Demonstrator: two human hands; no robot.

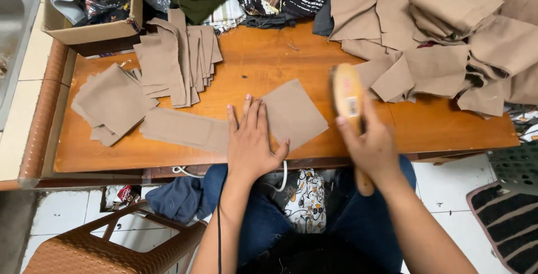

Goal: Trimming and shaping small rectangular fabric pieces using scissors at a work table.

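My left hand (251, 138) lies flat, fingers spread, on a tan square fabric piece (293, 112) near the front edge of the orange wooden table (263, 61). A longer tan strip (185, 129) lies just left of that hand. My right hand (369, 146) grips the handle of a wooden paddle-shaped tool (347, 92), which is blurred and raised just right of the square piece.
A stack of tan squares (111, 103) and fanned strips (176, 55) lie at the table's left. A heap of tan fabric (448, 38) covers the right. A cardboard box (92, 24) and dark clothes sit at the back. A brown plastic stool (112, 240) stands below left.
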